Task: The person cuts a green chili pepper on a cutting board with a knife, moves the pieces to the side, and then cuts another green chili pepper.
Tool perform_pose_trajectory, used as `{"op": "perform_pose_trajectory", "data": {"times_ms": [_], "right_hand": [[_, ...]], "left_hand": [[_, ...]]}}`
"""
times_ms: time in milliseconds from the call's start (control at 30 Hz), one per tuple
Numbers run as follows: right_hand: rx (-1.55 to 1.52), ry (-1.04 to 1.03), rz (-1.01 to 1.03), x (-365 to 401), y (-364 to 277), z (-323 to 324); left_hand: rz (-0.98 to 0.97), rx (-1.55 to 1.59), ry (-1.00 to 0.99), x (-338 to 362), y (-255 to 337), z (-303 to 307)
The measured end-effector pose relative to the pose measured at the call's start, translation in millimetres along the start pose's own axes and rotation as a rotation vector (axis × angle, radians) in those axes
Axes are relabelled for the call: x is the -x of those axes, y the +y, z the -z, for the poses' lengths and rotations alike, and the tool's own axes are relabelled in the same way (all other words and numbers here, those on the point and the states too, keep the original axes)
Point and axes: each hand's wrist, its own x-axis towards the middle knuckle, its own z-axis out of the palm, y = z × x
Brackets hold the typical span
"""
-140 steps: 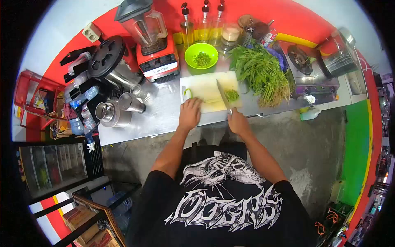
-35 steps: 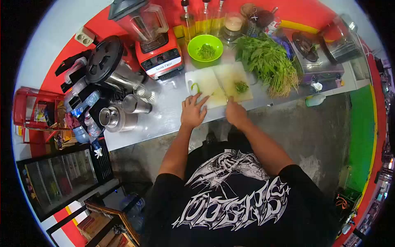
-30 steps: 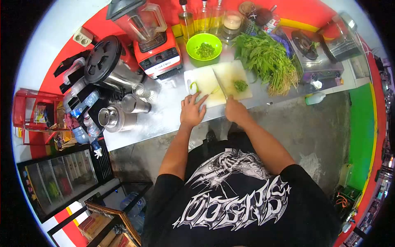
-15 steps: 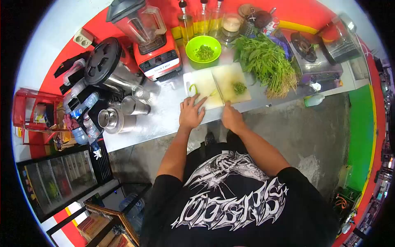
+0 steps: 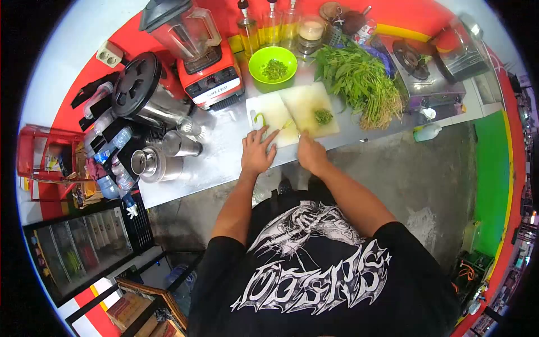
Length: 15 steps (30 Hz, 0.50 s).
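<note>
A white cutting board lies on the metal counter. My right hand is closed around the handle of a knife, whose blade points away from me across the board. Flat at the board's near left edge, my left hand has its fingers spread. Its fingertips are close to a curved green vegetable piece; contact is hard to make out. Another pale green piece lies beside the blade. Right of the knife sits a small pile of chopped greens. Behind the board, a lime-green bowl contains more chopped greens.
A large bunch of leafy greens with roots lies right of the board. Farther right is a gas stove. To the left are a red blender, a steel cup and a large lidded steel pot. Bottles line the back.
The view has shifted slightly, so the counter appears a little higher and farther left. Both hands stay in about the same places on the board and knife.
</note>
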Motion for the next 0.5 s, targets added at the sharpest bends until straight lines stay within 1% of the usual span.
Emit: {"op": "perform_pose_trajectory", "data": {"times_ms": [33, 100, 200, 233, 367, 433, 500], "right_hand": [[-0.004, -0.002, -0.005, -2, -3, 8], [0.061, -0.076, 0.086, -3, -8, 22], [0.013, -0.025, 0.064, 16, -6, 16], [0.038, -0.038, 0.071, 20, -1, 9], [0.032, -0.033, 0.048, 10, 5, 2], [0.085, -0.059, 0.105, -5, -1, 14], [0.076, -0.075, 0.114, -6, -3, 19]], "left_hand": [[0.011, 0.001, -0.017, 1, 1, -1], [0.013, 0.000, -0.020, 2, 1, -2], [0.020, -0.001, 0.010, 1, -1, -3], [0.014, 0.010, 0.013, 1, -1, -2], [0.017, 0.006, 0.006, 2, -1, -3], [-0.003, 0.006, 0.009, 3, 0, -2], [0.004, 0.005, 0.007, 2, 1, -2]]}}
